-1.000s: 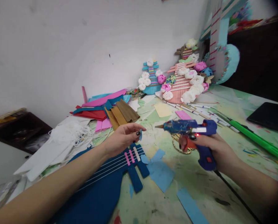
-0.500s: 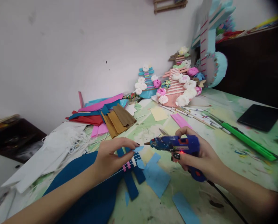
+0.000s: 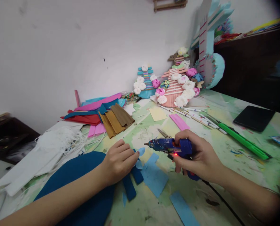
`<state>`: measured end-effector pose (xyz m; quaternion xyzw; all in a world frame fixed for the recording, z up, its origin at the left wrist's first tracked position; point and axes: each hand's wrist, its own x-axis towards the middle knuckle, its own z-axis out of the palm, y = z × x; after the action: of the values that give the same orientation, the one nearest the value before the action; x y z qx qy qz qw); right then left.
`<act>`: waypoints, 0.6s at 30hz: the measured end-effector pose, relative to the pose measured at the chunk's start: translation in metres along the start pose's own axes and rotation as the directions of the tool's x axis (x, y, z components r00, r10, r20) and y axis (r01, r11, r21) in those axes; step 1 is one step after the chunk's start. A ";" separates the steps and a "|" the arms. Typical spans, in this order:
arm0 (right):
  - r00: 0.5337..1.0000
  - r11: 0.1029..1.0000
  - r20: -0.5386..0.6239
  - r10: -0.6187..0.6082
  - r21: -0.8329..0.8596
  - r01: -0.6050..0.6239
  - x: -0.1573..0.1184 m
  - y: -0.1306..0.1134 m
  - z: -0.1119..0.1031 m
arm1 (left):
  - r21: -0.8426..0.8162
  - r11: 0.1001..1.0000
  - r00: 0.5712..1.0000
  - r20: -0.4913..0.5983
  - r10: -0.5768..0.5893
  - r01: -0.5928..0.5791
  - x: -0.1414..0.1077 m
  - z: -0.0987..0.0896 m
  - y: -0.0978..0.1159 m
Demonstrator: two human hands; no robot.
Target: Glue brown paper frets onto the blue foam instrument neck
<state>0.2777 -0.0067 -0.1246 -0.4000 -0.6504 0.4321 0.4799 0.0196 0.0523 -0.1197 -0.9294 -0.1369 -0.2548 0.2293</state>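
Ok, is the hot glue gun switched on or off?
On, it appears: a red indicator light glows on the hot glue gun.

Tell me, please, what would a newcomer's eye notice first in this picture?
Probably the blue glue gun in the right hand, its small red light glowing. Then the large dark-blue guitar shape, partly covered by the left forearm, and the flower-decked pink instrument by the wall at the back.

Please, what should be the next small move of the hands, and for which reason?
Probably the right hand should bring the glue gun slightly closer and dab the small light-blue piece: the left hand holds it at the fingertips, and the nozzle is right beside it. Whether it already carries glue, I cannot tell.
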 end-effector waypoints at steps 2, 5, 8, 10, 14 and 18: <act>0.999 0.999 -0.035 -0.020 -0.043 0.018 0.001 0.002 0.000 | 0.041 0.999 0.997 0.075 0.023 -0.026 0.004 0.008 -0.001; 0.992 0.998 -0.123 0.013 -0.057 -0.020 0.006 0.006 0.000 | 0.062 0.997 0.986 0.160 0.044 -0.055 0.010 0.024 -0.001; 0.985 0.996 -0.155 0.073 -0.043 -0.081 0.012 0.008 -0.002 | 0.024 0.997 0.969 0.241 0.059 -0.067 0.015 0.039 0.000; 0.987 0.992 -0.119 0.105 -0.053 -0.112 0.015 0.009 -0.004 | -0.006 0.998 0.954 0.293 0.058 -0.059 0.018 0.045 0.002; 0.990 0.985 -0.006 0.141 -0.096 -0.141 0.016 0.013 -0.005 | -0.080 0.996 0.897 0.438 0.064 -0.032 0.025 0.042 0.002; 0.990 0.986 0.011 0.139 -0.092 -0.137 0.014 0.016 -0.003 | -0.187 0.982 0.820 0.561 0.114 -0.009 0.032 0.030 -0.003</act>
<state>0.2793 0.0117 -0.1350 -0.4616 -0.6445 0.4377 0.4243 0.0579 0.0739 -0.1241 -0.9835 -0.1456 0.0304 0.1031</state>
